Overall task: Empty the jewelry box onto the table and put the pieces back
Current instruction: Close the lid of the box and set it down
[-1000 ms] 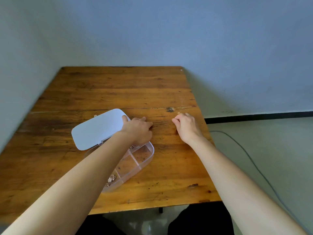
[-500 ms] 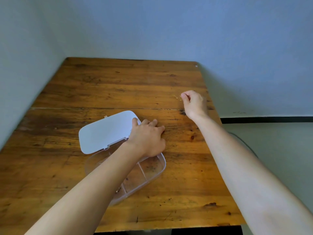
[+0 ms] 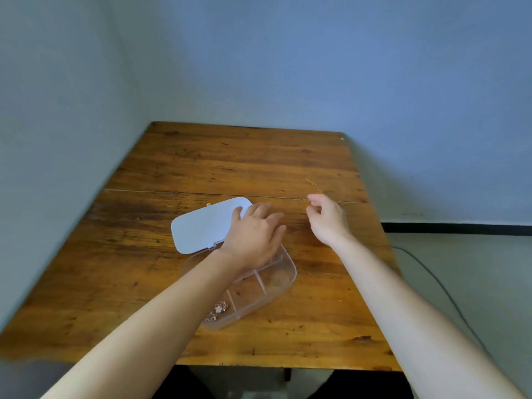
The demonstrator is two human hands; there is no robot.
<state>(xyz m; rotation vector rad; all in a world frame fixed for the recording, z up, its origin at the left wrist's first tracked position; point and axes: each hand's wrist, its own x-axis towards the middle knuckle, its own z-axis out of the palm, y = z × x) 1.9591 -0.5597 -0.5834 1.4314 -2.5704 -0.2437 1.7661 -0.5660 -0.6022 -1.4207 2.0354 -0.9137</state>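
Note:
A clear plastic jewelry box (image 3: 276, 286) with dividers lies open on the wooden table (image 3: 230, 162), its white lid (image 3: 204, 228) folded back to the upper left. Pink flower-shaped pieces (image 3: 220, 308) sit in its near compartment. My left hand (image 3: 254, 231) rests flat over the box's far end, fingers spread, holding nothing I can see. My right hand (image 3: 326, 218) hovers right of the box, thumb and forefinger pinched on a thin gold chain (image 3: 312, 184) that trails up and away from the fingertips.
Blue-grey walls close in the table at the back and left. The table's right edge drops to a pale floor where a grey cable (image 3: 437, 286) runs. A dark baseboard (image 3: 460, 227) lines the right wall.
My right hand reached to the far right of the table, pinched the gold chain and drew back toward the box. My left hand stayed on the box's far end.

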